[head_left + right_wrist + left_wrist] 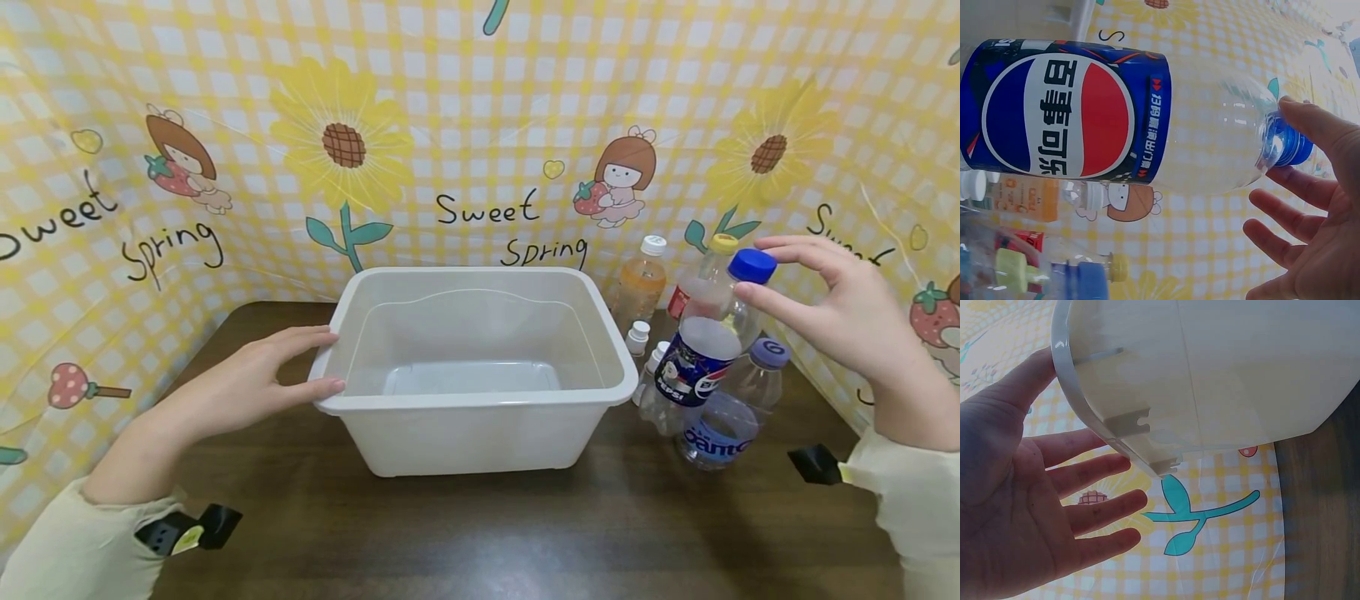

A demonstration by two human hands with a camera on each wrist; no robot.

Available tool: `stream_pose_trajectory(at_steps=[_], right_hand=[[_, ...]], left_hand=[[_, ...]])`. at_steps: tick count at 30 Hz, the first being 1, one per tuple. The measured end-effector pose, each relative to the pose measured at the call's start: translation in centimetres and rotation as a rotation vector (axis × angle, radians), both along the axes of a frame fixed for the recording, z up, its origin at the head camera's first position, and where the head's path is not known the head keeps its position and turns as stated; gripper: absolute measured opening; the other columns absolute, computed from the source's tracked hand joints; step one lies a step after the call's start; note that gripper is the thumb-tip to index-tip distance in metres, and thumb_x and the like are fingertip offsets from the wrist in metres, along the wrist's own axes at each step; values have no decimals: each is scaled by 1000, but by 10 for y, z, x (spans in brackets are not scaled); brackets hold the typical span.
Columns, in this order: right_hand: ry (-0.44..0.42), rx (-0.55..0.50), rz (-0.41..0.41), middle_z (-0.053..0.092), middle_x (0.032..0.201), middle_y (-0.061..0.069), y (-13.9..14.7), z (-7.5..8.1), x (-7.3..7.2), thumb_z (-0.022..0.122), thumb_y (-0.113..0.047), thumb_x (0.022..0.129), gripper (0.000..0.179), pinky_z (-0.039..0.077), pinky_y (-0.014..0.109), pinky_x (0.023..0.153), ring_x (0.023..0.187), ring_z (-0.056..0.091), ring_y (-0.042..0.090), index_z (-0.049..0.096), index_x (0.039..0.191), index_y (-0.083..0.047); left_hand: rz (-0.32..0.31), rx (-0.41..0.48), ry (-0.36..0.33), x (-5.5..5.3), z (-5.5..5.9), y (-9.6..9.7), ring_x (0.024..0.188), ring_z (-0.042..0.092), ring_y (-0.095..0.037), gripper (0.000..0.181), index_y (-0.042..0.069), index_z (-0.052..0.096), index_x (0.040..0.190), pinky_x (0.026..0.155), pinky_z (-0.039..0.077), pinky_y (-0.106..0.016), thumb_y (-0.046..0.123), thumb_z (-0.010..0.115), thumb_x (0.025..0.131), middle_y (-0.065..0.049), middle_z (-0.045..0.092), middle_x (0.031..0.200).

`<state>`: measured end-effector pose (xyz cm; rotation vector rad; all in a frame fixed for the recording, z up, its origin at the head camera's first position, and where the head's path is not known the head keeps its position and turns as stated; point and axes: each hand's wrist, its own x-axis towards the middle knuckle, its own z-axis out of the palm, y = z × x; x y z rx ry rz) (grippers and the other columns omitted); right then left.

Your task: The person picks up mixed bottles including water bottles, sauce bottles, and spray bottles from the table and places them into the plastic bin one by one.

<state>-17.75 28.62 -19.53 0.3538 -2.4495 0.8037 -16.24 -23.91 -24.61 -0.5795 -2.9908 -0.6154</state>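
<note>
A white plastic tub (480, 433) stands on the table. My left hand (251, 379) touches its left rim with fingertips and thumb. In the left wrist view that hand (1054, 487) has its fingers spread and nearly straight beside the rim (1075, 394). To the tub's right, my right hand (847, 304) pinches the blue cap (753, 265) of a clear Pepsi bottle (697, 367) between thumb and index finger. The right wrist view shows the other fingers of that hand (1329, 206) held away from the bottle (1210, 125). The bottle looks empty and leans; whether its base touches the table cannot be told.
Beside the Pepsi bottle are a purple-capped bottle (723, 425), a yellow-capped bottle (705, 279), an orange-tinted bottle (641, 279) with a white cap, and small white-capped bottles (637, 337). A checked, printed cloth (465, 117) hangs behind the dark wooden table (480, 533).
</note>
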Motion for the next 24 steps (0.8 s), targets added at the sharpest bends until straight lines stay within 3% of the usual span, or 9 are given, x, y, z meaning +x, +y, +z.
stream_pose_trajectory(at_steps=[3,5,8,10,12,15,18,23,24], right_hand=[[7,0,-5,44,111,-40,-1,5,0,73,-23,82,42,23,61,108,131,39,4,62,119,-7],[24,4,-5,44,111,-40,-2,7,-1,73,-22,81,42,25,52,111,129,40,0,62,119,-8],[56,3,1,46,114,-38,-3,11,-3,74,-21,81,42,27,30,111,115,38,-17,62,119,-8],[71,6,-1,48,116,-36,-4,14,-4,74,-21,80,43,27,23,108,111,37,-20,63,119,-9],[69,11,-7,51,122,-30,-5,17,-4,73,-23,81,44,27,29,111,122,39,-10,62,121,-9],[51,15,-20,52,129,-20,-6,22,-4,71,-25,82,45,24,49,113,134,39,12,60,122,-8],[47,14,-24,52,131,-14,-7,26,-5,71,-26,83,45,24,46,114,134,39,16,60,123,-8],[61,17,-24,53,125,-20,-12,34,-6,70,-26,84,45,24,50,112,132,39,22,59,124,-8],[73,20,-22,53,124,-21,-13,36,-7,70,-26,84,45,25,46,112,131,40,21,60,123,-8]], left_hand=[[-1,2,2,0,0,0,133,37,-39,71,9,42,139,98,36,-60,52,59,86,-18,39,145],[-1,4,1,0,1,0,133,37,-38,71,9,42,139,98,36,-59,52,59,86,-17,39,145],[-2,6,-2,1,1,0,133,37,-39,71,9,42,140,98,36,-59,52,59,86,-17,39,145],[-2,6,-5,1,1,0,133,36,-39,71,9,41,140,98,36,-60,52,59,86,-17,38,146],[-1,6,-7,1,1,0,133,36,-39,71,9,41,140,98,36,-60,53,59,86,-17,38,146],[0,6,-8,1,1,0,133,36,-39,71,10,41,140,98,36,-60,53,59,86,-17,38,146],[-1,8,-9,1,1,0,133,36,-39,71,9,41,140,98,36,-60,52,59,86,-17,38,146],[0,9,-20,1,1,0,133,35,-40,72,9,40,141,97,36,-61,53,58,86,-18,37,146],[1,10,-22,1,1,0,133,35,-40,72,9,40,141,97,36,-61,53,58,86,-18,37,147]])
